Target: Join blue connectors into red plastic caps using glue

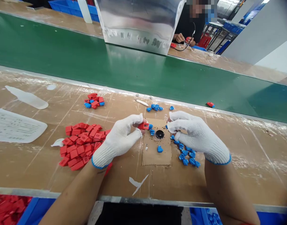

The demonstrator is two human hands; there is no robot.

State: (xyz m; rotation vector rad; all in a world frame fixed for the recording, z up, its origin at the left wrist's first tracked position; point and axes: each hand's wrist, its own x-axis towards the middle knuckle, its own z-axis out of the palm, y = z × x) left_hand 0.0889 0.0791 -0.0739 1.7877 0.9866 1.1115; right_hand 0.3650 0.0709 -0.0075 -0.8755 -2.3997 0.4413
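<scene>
Mid-frame, hands apart. Left hand (121, 137) pinches red plastic piece (143, 126) left of black round dish (159, 134); right hand (196, 132) has small blue piece (166, 127) at fingertips, grip unclear. Risk, my judgement: glove brushing dish could tip it onto cardboard (156, 157). Metal box (138, 25), top centre: smudgy marks, unreadable. No brand legible.

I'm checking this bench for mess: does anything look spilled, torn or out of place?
The cardboard is speckled dark around the black dish, like a spill. A torn white scrap lies loose near the bench's front edge.
</scene>
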